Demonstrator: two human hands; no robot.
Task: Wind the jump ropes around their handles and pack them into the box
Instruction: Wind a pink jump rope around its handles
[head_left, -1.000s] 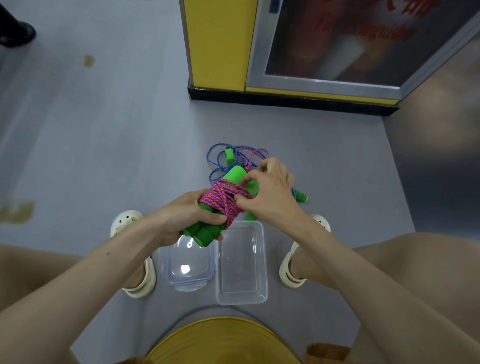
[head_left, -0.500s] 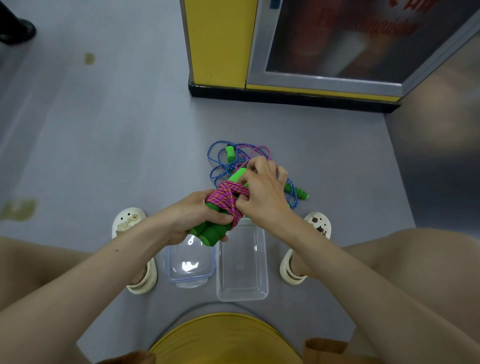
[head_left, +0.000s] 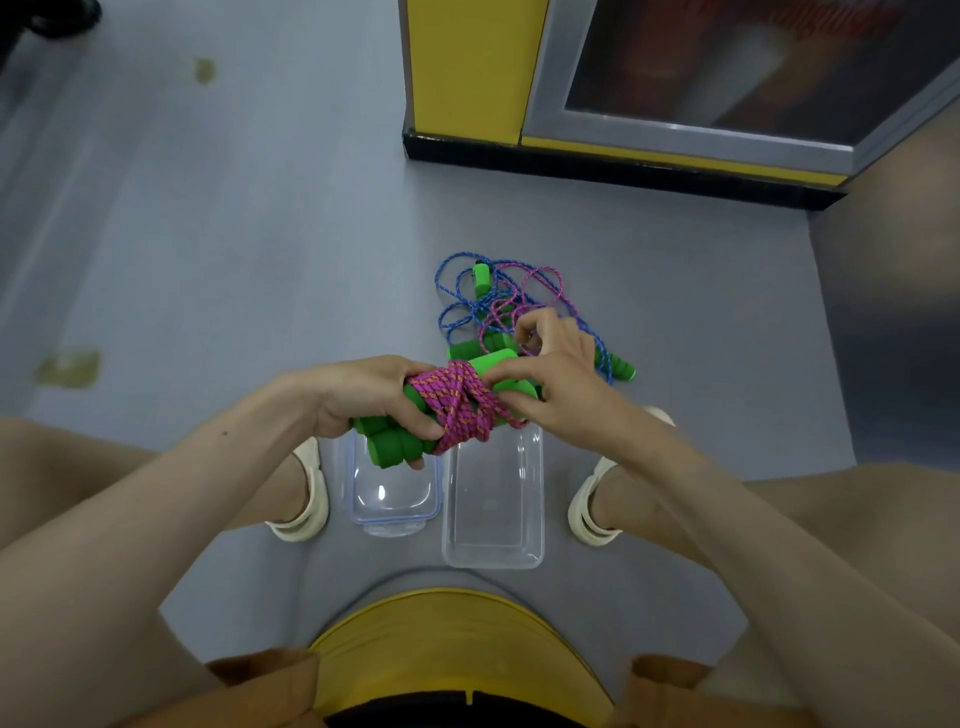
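My left hand (head_left: 366, 397) grips the lower ends of two green foam handles (head_left: 397, 447) bound together by a pink jump rope (head_left: 460, 408). My right hand (head_left: 556, 382) pinches the pink rope at the bundle's right side, fingers curled on the upper handle ends. The bundle hangs above a clear plastic box (head_left: 493, 545) on the floor. Beyond my hands lies a tangled pile of blue rope (head_left: 452, 291) and pink rope with more green handles (head_left: 621, 369).
The box's clear lid (head_left: 392, 512) with a blue rim lies left of the box. My feet in white clogs (head_left: 306, 512) flank both. A yellow cabinet with a black base (head_left: 597, 166) stands at the back. Grey floor stretches to the left.
The bundle has tilted from upright to nearly level and sunk toward the box. My right hand shifted to the bundle's right end.
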